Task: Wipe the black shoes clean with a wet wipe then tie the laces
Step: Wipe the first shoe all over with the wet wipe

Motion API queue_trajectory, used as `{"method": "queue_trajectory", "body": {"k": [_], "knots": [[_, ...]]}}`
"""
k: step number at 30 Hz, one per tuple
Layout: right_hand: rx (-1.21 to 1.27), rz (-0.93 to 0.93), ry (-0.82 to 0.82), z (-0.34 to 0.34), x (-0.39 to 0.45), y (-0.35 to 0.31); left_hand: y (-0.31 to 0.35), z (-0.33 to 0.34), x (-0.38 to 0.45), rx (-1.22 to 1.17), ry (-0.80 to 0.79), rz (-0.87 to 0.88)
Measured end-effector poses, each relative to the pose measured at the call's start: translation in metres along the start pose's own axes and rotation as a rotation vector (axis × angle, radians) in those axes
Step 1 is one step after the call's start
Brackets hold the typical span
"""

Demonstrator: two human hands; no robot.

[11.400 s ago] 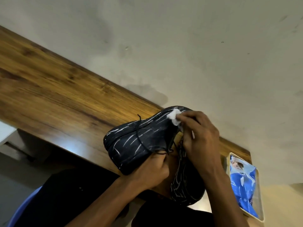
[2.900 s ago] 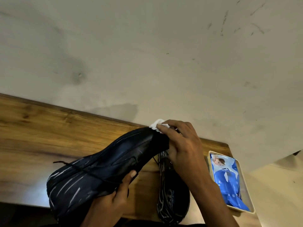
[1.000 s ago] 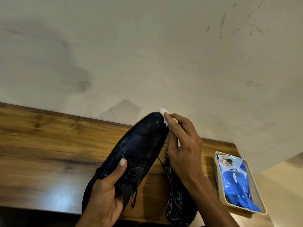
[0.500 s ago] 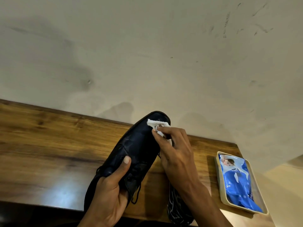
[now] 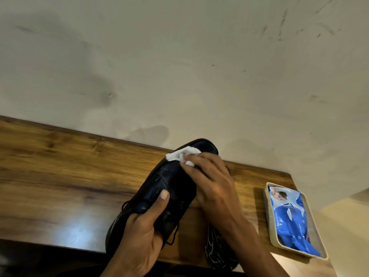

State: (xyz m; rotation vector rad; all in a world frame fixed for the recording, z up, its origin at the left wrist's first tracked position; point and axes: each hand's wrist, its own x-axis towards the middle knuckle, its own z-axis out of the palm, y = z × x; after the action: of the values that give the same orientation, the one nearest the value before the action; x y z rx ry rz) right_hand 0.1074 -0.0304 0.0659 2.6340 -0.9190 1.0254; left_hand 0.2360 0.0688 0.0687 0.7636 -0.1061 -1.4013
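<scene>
One black shoe [image 5: 169, 188] is gripped at its laced middle by the left hand [image 5: 139, 236] above the wooden table [image 5: 60, 176]; a soft, limp wet wipe [image 5: 180, 155] is pinched against the toe by the right hand [image 5: 211, 182]. Smooth leather probably slips, so the stiff sides suit holding.

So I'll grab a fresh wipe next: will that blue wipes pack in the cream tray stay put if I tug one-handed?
Probably not. The blue wipes pack looks soft and crinkled, so likely floppy and light. It lies loose in the cream tray, so both may shift.
</scene>
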Motion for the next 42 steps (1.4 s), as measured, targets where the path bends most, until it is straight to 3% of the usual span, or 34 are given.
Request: {"method": "queue_trajectory", "body": {"k": [6, 12, 19, 24, 27, 31, 35, 38, 42], "knots": [[0.009, 0.189, 0.152, -0.010, 0.005, 0.024, 0.003, -0.005, 0.003, -0.026, -0.013, -0.031], [0.163, 0.220, 0.148, 0.001, -0.016, 0.001, 0.009, -0.012, 0.009, -0.145, -0.192, -0.051], [0.253, 0.279, 0.300, -0.011, 0.017, 0.010, 0.005, -0.018, 0.014, -0.210, -0.318, -0.137], [0.281, 0.294, 0.270, -0.015, 0.023, 0.015, 0.001, -0.025, 0.021, -0.217, -0.395, -0.190], [0.272, 0.254, 0.242, -0.020, 0.016, 0.013, -0.006, -0.038, 0.024, -0.156, -0.296, -0.125], [0.255, 0.203, 0.245, -0.019, 0.002, 0.003, -0.007, -0.047, 0.031, -0.142, -0.430, -0.159], [0.279, 0.180, 0.184, -0.012, -0.011, -0.012, -0.012, -0.046, 0.035, -0.194, -0.413, -0.284], [0.317, 0.181, 0.167, -0.013, -0.012, -0.020, -0.008, -0.038, 0.031, -0.185, -0.464, -0.175], [0.337, 0.215, 0.134, -0.017, 0.006, -0.017, -0.011, -0.028, 0.030, -0.286, -0.502, -0.284]]}}
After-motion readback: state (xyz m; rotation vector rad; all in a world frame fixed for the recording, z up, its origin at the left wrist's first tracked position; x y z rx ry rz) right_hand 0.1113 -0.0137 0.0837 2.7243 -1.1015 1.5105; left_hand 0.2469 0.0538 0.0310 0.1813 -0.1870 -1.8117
